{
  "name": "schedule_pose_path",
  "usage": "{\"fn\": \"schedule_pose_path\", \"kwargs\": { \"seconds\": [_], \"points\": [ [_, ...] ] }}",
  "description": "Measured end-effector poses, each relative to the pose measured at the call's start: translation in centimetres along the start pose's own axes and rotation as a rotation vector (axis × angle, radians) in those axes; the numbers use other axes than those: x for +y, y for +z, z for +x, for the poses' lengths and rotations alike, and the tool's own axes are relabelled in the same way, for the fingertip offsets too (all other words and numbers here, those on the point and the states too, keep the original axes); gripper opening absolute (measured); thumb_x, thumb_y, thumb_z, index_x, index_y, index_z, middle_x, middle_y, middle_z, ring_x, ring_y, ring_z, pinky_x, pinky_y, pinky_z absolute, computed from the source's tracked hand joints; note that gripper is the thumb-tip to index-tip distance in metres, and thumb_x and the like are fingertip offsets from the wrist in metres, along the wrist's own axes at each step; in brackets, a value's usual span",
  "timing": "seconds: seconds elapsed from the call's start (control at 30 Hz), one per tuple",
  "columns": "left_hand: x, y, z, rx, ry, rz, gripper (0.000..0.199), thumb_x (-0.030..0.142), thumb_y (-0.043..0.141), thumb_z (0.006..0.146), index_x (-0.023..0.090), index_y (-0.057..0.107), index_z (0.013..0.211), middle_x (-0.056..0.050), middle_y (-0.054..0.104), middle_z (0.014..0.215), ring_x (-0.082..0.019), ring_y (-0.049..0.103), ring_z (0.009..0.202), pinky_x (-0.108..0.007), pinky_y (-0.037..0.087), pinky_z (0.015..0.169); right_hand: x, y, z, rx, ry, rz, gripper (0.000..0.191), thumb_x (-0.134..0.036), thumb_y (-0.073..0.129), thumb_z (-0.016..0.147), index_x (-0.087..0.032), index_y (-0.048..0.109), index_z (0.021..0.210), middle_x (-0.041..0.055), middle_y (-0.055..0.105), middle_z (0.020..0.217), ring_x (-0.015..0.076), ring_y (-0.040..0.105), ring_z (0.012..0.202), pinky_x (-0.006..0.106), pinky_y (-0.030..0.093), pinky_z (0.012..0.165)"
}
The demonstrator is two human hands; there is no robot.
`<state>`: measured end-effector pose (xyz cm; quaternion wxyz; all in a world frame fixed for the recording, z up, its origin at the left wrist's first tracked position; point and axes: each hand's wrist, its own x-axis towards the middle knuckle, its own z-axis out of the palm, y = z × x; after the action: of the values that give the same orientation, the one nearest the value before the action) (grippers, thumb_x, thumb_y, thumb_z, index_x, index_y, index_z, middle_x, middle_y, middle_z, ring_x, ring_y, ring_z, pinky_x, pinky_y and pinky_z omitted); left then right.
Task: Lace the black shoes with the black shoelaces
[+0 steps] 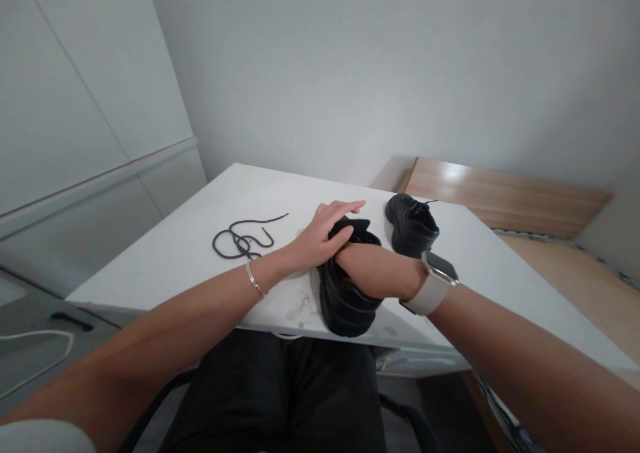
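Observation:
A black shoe (349, 309) without its lace stands at the near edge of the white table, heel towards me. My right hand (367, 264) reaches inside it up to the wrist, so its fingers are hidden. Over the shoe's left side and upper front lies my left hand (327, 234), fingers stretched forward and thumb apart, beside the raised tongue (361, 225). To the left of the shoe, a loose dark shoelace (243, 241) is spread in loops. Another black shoe (413, 223), with a lace in it, sits farther back on the right.
The white table (280, 186) has dirt smudges near the shoe. Behind it rises a grey wall (350, 73). A wooden headboard (500, 189) stands at the right, cabinets (95, 93) at the left. My legs (280, 393) are under the table's front edge.

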<state>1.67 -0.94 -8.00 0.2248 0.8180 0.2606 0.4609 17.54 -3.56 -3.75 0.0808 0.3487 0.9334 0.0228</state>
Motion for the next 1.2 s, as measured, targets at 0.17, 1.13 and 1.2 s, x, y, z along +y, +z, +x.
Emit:
{"fn": "schedule_pose_path", "kwargs": {
  "seconds": [0.17,1.13,1.2],
  "points": [
    [0.0,-0.2,0.0,-0.110,0.021,-0.077,0.056,0.049,0.039,0.103,0.017,0.040,0.150,-0.009,0.073,0.102,-0.021,0.064,0.101,-0.038,0.041,0.100,-2.5,-1.3,-4.9,0.476,0.153,0.472,0.016,-0.026,0.057,0.096,-0.020,0.072,0.100,0.0071,0.075,0.101,0.0214,0.069,0.090,0.034,0.051,0.081],
    [0.0,-11.1,-3.1,-0.018,-0.492,0.739,0.021,0.035,0.040,0.096,0.018,0.052,0.100,-0.008,0.066,0.087,-0.021,0.061,0.076,-0.030,0.044,0.069,-8.3,2.0,-3.6,1.115,0.226,0.741,0.016,-0.019,0.049,0.096,-0.019,0.064,0.102,0.0084,0.064,0.102,0.0191,0.060,0.098,0.034,0.049,0.086],
    [3.9,-10.0,-3.2,0.064,-0.352,0.433,0.021,0.041,0.041,0.099,0.021,0.049,0.102,-0.001,0.061,0.075,-0.016,0.056,0.065,-0.026,0.042,0.061,-8.9,1.3,-3.6,1.071,0.228,0.924,0.019,-0.025,0.049,0.098,-0.020,0.066,0.105,0.0068,0.068,0.101,0.0171,0.064,0.094,0.032,0.051,0.083]
  ]
}}
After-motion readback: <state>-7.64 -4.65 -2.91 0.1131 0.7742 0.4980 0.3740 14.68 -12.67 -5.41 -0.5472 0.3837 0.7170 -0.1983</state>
